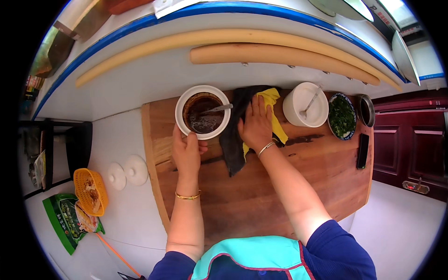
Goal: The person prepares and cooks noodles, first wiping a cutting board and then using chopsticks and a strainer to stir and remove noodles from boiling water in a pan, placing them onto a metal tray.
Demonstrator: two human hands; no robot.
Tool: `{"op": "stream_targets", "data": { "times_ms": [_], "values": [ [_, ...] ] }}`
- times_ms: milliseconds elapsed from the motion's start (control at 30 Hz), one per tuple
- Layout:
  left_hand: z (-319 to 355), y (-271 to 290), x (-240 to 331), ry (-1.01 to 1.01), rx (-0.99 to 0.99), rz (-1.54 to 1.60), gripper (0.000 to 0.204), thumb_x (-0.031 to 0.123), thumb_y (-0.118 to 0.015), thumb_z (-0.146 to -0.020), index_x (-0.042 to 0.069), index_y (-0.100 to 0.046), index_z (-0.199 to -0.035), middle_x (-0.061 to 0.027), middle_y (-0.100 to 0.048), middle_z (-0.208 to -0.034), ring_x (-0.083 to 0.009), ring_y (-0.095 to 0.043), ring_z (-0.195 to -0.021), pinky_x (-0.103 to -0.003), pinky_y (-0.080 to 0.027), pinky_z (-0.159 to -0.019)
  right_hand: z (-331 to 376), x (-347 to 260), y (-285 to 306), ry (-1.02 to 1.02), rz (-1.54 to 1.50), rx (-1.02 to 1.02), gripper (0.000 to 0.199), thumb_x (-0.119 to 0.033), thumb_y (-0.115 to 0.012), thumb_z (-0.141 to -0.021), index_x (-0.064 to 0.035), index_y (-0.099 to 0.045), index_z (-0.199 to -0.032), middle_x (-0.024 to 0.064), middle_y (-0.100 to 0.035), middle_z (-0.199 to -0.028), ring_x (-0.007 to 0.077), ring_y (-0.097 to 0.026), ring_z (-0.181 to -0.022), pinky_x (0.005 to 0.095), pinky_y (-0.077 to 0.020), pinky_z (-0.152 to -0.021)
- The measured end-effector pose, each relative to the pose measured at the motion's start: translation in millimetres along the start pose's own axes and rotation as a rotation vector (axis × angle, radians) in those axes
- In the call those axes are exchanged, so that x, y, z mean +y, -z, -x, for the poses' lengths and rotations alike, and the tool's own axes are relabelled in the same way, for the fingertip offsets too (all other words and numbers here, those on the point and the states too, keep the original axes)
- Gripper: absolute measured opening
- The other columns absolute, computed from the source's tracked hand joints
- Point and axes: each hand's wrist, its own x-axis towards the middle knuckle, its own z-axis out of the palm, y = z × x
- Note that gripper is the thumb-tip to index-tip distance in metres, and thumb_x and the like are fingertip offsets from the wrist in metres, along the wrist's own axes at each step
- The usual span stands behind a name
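My left hand (pixel 186 151) grips the near side of a round white pot (pixel 179 116), its thumb up against the wall below the rim. Dark brown sauce (pixel 205 122) with a bubbly surface fills part of the pot, and a metal spoon (pixel 223 108) leans in it, handle to the right. To the right of the pot, my right hand (pixel 256 123) lies flat with fingers stretched over a dark cloth (pixel 232 140) and a yellow cloth (pixel 278 128). Both cloths are bunched on the wooden board (pixel 224 200).
Right of the cloths stand a white pot (pixel 291 109) with a spoon, a dish of chopped greens (pixel 342 116), a metal container (pixel 367 111) and a black phone-like slab (pixel 362 151). Two white lids (pixel 136 170) and an orange basket (pixel 91 192) lie left. Long rolling pins (pixel 280 56) rest behind.
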Motion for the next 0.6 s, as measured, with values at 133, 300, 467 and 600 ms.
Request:
{"op": "stream_targets", "data": {
  "times_ms": [133,300,467,600],
  "values": [
    [3.0,15.8,7.2,0.041,0.026,-0.062,0.045,0.004,-0.041,-0.086,0.003,-0.041,-0.131,-0.0074,-0.062,-0.075,-0.0103,-0.058,-0.054,-0.022,-0.049,-0.047,-9.0,-29.2,-1.9,0.114,0.032,-0.106,0.059,-0.031,-0.058,-0.077,0.0053,-0.050,-0.123,0.0202,-0.033,-0.142,0.0350,-0.024,-0.134,0.0517,-0.0204,-0.107],
    [7.8,73.0,29.9,-0.009,0.147,-0.058,0.040,0.002,-0.039,-0.086,0.001,-0.046,-0.125,-0.0069,-0.063,-0.077,-0.0097,-0.056,-0.048,-0.019,-0.045,-0.041,-27.1,-103.7,-14.4,0.313,-0.189,-0.092,0.057,-0.030,-0.056,-0.077,0.0035,-0.050,-0.123,0.0185,-0.034,-0.141,0.0332,-0.028,-0.133,0.0498,-0.0220,-0.107],
    [11.6,105.2,52.1,-0.099,0.235,-0.101,0.037,0.002,-0.040,-0.086,-0.001,-0.048,-0.122,-0.0071,-0.063,-0.074,-0.0096,-0.056,-0.049,-0.020,-0.045,-0.041,-43.6,-190.3,-28.7,0.254,-1.362,-0.415,0.040,-0.025,-0.045,-0.087,-0.0092,-0.052,-0.123,0.0121,-0.044,-0.134,0.0299,-0.037,-0.126,0.0421,-0.0255,-0.106],
    [10.6,102.0,57.2,-0.124,0.214,-0.129,0.035,0.002,-0.040,-0.086,-0.001,-0.049,-0.120,-0.0070,-0.062,-0.072,-0.0095,-0.056,-0.049,-0.019,-0.045,-0.041,12.6,-212.4,-8.7,0.580,-0.852,-0.368,0.036,-0.014,-0.046,-0.083,-0.0043,-0.054,-0.117,0.0126,-0.048,-0.129,0.0282,-0.039,-0.125,0.0411,-0.0267,-0.107]
  ]
}}
